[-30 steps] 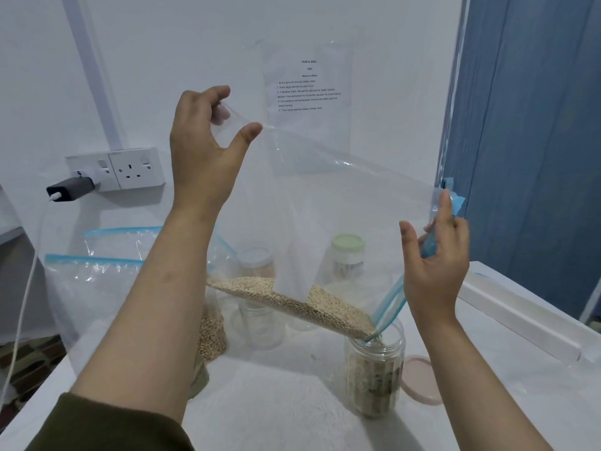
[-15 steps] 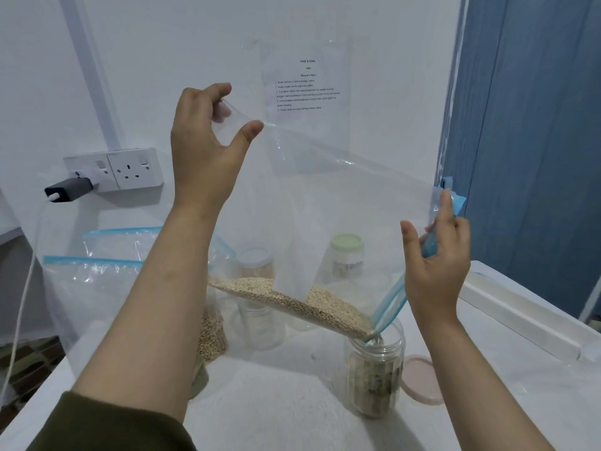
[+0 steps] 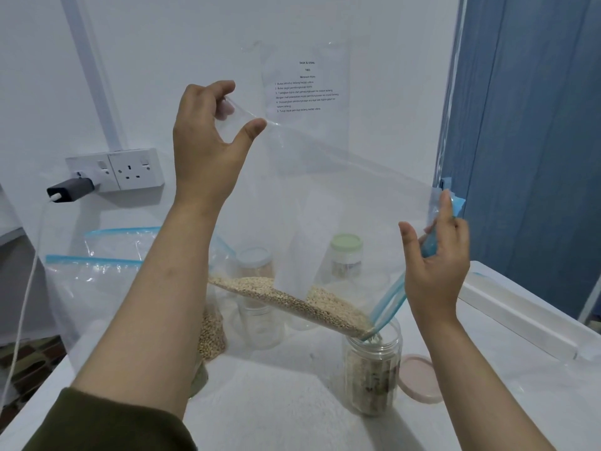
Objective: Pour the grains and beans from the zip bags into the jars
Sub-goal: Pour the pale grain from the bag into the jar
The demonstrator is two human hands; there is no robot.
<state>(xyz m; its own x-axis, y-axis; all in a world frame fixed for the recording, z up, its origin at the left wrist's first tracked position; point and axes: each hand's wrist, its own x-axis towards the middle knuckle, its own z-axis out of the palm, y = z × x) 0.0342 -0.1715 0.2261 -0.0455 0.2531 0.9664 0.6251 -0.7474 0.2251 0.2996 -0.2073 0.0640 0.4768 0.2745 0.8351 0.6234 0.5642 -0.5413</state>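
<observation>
A large clear zip bag [image 3: 341, 196] with a blue zip strip hangs tilted above the table. My left hand [image 3: 208, 141] pinches its raised bottom corner. My right hand [image 3: 435, 255] grips the blue zip edge at the lower right. Pale grains [image 3: 292, 301] lie along the bag's low edge and run out of the open corner into an open clear jar [image 3: 372, 372], which is partly full.
A pink lid [image 3: 419, 377] lies right of the jar. Behind stand a green-lidded jar [image 3: 346, 255], a white-lidded jar [image 3: 253, 265] and an open jar [image 3: 260, 323]. Two more zip bags [image 3: 97, 281] stand at the left. A wall socket [image 3: 130, 169] holds a charger.
My left hand has lifted the bag's corner slightly higher. The grains have slid further toward the open corner and into the jar. My right hand stays in place.
</observation>
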